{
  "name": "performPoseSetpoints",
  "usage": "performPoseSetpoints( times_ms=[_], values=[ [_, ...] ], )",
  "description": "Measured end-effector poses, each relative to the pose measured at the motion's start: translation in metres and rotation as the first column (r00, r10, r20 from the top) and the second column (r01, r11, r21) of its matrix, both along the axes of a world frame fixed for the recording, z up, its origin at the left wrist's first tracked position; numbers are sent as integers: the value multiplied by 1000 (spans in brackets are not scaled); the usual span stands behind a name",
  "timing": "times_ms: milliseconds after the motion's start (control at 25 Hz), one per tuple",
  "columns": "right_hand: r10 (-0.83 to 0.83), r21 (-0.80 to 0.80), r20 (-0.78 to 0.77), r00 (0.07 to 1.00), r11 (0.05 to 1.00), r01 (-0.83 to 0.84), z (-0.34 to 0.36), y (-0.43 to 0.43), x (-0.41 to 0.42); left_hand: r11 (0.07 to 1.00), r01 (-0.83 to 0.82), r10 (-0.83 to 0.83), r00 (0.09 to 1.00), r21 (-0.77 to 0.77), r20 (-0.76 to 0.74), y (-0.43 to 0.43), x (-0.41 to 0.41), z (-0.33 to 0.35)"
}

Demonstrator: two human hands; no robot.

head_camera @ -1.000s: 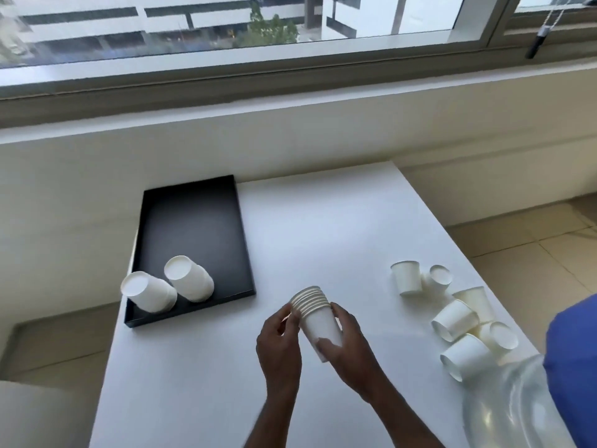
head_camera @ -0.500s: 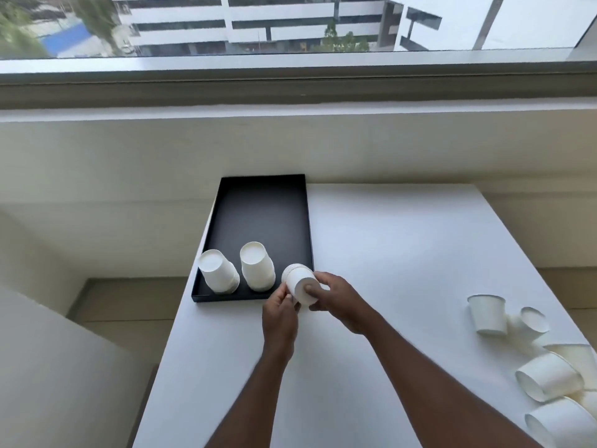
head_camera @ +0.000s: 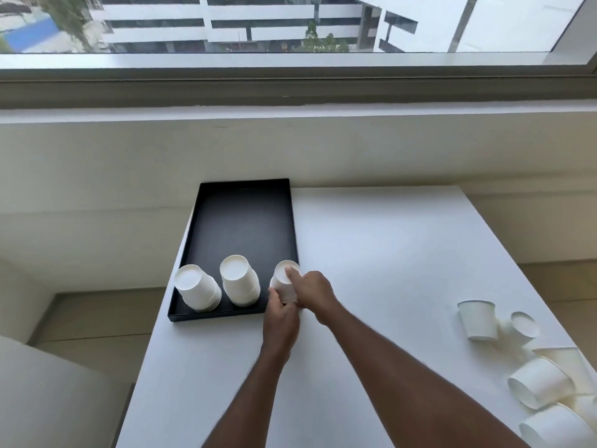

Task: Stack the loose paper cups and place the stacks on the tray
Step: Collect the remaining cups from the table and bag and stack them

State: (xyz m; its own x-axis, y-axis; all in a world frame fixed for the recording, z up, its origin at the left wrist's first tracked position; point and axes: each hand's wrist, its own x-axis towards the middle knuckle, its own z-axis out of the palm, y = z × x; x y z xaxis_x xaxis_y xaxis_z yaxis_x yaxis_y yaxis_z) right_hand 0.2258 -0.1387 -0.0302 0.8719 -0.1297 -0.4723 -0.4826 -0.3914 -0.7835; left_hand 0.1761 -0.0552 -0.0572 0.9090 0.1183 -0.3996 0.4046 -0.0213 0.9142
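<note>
Both of my hands are closing around an upside-down stack of white paper cups (head_camera: 285, 279) at the near right corner of the black rectangular tray (head_camera: 245, 227). My right hand (head_camera: 311, 291) is reaching over from the right, with its fingertips (head_camera: 292, 272) pressing on the flat round base that is facing up. My left hand (head_camera: 280, 320) is coming from below, its thumb and fingers wrapping the lower part of the stack, so the rims are hidden and I cannot tell whether they are resting on the tray floor or hanging just above it. The stack is showing as smooth, plain white, tapering toward the upturned base.

Just beside it on the left, two more inverted white cup stacks are sitting along the tray's near edge: a middle stack (head_camera: 239, 284) standing almost upright, and a far-left stack (head_camera: 197, 287) leaning to the left, its layered rims showing at the bottom. The rest of the tray is showing only its dark floor.

The tray is lying on the left side of the white tabletop (head_camera: 387, 253). Well apart, at the table's right edge, loose white paper cups (head_camera: 533, 367) are lying in a cluster, one standing mouth-up (head_camera: 477, 319) and the others tipped on their sides or upside down.
</note>
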Motion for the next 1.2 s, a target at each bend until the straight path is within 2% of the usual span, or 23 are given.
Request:
performPoseSetpoints(
  times_ms=[80,160,240,360,440,520,600,720,800,960,1080,1200],
  values=[
    [-70,-114,77,995,990,79,11,3,-14,987,-85,89,996,139,-25,-8,-9,4],
    [-160,-89,114,981,981,170,22,1,-45,950,-195,195,981,245,25,-19,-32,16],
    [-321,-110,137,937,935,336,21,-23,-85,953,-171,156,985,249,77,-47,-63,34],
    [-537,-287,218,815,763,580,13,-81,-155,974,78,-102,990,214,101,-96,-104,33],
    [-654,-363,262,710,615,700,10,-121,-197,938,274,-297,951,211,88,-134,-116,26],
    [-732,-383,274,624,512,769,12,-153,-228,877,432,-456,886,213,82,-171,-119,26],
    [-792,-383,281,541,425,820,18,-179,-248,754,615,-641,765,232,55,-213,-122,31],
    [-810,-388,350,471,333,860,24,-199,-265,533,792,-821,569,298,-45,-272,-132,25],
    [-782,-367,443,439,288,884,24,-203,-274,456,825,-851,514,333,-107,-296,-143,13],
    [-729,-393,528,435,245,886,19,-210,-282,463,791,-807,563,399,-179,-315,-161,-12],
    [-686,-396,568,454,256,882,12,-213,-284,466,745,-782,599,477,-172,-324,-164,-21],
    [-680,-403,561,472,274,873,11,-215,-284,500,737,-775,615,454,-145,-323,-162,-27]
  ],
)
